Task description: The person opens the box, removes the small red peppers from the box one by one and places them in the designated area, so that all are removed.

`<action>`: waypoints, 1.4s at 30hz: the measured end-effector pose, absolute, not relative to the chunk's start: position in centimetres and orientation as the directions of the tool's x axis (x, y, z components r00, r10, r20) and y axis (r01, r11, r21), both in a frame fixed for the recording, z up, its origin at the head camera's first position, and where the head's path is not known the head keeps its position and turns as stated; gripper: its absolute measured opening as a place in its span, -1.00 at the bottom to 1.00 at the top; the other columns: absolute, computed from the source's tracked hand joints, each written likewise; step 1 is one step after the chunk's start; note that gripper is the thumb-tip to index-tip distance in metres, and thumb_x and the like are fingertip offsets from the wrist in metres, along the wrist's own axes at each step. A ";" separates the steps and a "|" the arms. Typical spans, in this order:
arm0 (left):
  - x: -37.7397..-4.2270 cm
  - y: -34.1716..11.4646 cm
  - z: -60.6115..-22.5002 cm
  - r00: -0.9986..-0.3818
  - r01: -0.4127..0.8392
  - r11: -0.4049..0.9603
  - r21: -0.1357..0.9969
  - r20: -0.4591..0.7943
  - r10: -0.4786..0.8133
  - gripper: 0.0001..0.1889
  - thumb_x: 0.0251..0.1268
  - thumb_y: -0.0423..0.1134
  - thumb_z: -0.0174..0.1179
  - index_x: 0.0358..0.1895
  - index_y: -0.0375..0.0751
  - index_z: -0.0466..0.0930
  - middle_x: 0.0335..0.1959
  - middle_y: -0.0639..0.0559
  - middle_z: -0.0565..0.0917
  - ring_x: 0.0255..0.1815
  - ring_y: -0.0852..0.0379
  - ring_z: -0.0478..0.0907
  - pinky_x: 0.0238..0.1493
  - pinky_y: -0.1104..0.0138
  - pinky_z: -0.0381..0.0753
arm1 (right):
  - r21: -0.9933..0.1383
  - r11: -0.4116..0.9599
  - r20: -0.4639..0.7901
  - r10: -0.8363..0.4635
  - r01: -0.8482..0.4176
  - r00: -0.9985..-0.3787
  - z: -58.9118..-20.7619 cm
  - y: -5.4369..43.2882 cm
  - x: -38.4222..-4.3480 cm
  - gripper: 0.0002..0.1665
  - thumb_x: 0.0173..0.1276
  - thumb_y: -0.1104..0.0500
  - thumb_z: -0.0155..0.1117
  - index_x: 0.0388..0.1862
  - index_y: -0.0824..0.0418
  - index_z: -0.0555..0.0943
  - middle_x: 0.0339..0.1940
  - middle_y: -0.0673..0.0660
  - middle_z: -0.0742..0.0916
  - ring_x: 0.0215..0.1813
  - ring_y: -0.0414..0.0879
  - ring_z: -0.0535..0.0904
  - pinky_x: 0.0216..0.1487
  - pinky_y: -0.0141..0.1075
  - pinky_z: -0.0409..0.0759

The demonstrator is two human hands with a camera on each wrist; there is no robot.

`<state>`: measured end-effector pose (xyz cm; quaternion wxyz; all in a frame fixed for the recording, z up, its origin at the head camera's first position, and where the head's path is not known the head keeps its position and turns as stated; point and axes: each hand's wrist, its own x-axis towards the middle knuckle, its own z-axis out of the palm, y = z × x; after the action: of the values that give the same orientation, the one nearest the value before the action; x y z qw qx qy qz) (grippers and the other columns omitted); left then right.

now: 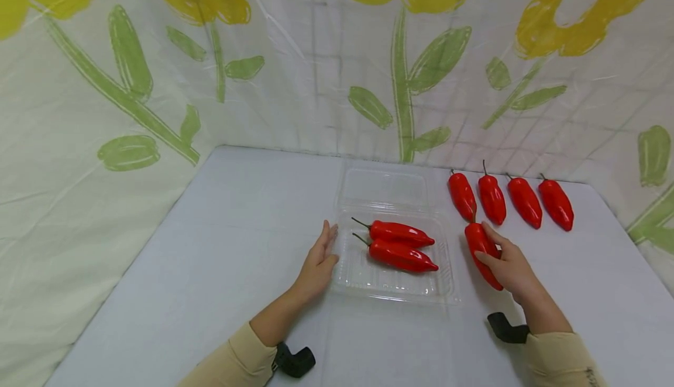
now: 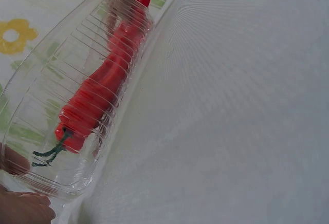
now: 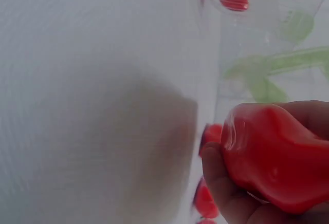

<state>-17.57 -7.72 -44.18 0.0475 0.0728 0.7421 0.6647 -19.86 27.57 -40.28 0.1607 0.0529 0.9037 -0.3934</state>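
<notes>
My right hand (image 1: 508,264) grips a red chili pepper (image 1: 480,245) between thumb and fingers, just right of a clear plastic box. The same pepper (image 3: 272,157) fills much of the right wrist view, with my fingers curled round its sides. Two more red peppers (image 1: 401,256) lie side by side in the clear box (image 1: 392,289), stems to the left. The box's lid (image 1: 383,185) is folded back toward the wall. At the box's left side, my left hand (image 1: 317,263) touches the wall with extended fingers. Through the ribbed plastic, the left wrist view shows the two peppers (image 2: 95,98).
Several red peppers (image 1: 525,202) stand in a row at the back right of the white table (image 1: 221,246). Behind it hangs a pale sheet (image 1: 295,82) printed with yellow flowers. A black wrist mount (image 1: 508,328) sits at each sleeve.
</notes>
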 end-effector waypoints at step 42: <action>-17.8 -7.9 -44.5 -0.984 0.058 0.109 0.992 0.038 0.176 -0.25 0.14 -0.59 -0.26 0.44 -0.45 -0.32 0.47 -0.29 0.02 0.51 -0.12 -0.12 0.46 0.03 -0.16 | -0.642 0.728 -0.405 -0.056 0.240 -0.913 -41.3 27.8 -19.4 0.05 0.34 0.06 0.09 0.44 0.36 -0.39 0.41 0.54 0.05 0.32 0.44 0.03 0.15 0.19 0.42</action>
<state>-17.81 -7.86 -44.48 0.0446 0.0787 0.7434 0.6627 -19.45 27.80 -41.32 0.2029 0.0507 0.9071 -0.3654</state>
